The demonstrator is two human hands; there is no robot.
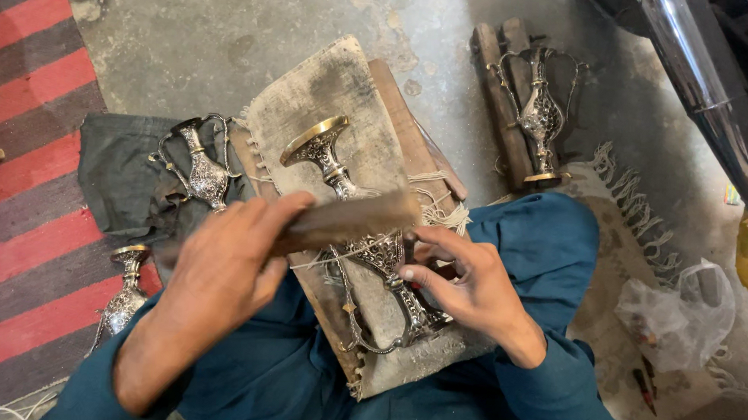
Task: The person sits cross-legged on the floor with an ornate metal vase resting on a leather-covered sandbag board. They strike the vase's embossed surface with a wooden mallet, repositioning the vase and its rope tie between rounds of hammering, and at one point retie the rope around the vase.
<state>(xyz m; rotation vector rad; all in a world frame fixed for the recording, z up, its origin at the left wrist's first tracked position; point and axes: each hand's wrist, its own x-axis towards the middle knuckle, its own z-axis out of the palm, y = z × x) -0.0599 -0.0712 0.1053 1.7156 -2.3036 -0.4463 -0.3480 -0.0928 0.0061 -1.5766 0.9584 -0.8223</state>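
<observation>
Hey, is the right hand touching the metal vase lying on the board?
Touching. The head view shows the right hand with its fingers pressed against the body of the ornate metal vase on the padded board.

An ornate silver ewer (372, 236) lies on its side across a worn padded board (330, 86) resting on the person's lap, its brass-rimmed foot pointing away. The left hand (228, 257) grips a flat wooden tool (347, 221) (blurred, so its exact form is unclear) held across the ewer's body. The right hand (469, 281) pinches the ewer near its neck. A second ewer (202, 169) lies on a dark cloth (121, 177), a third (125, 294) on the striped red rug (23, 154), and a fourth (540, 112) leans on wooden blocks (498, 88) on the concrete floor (212, 27).
</observation>
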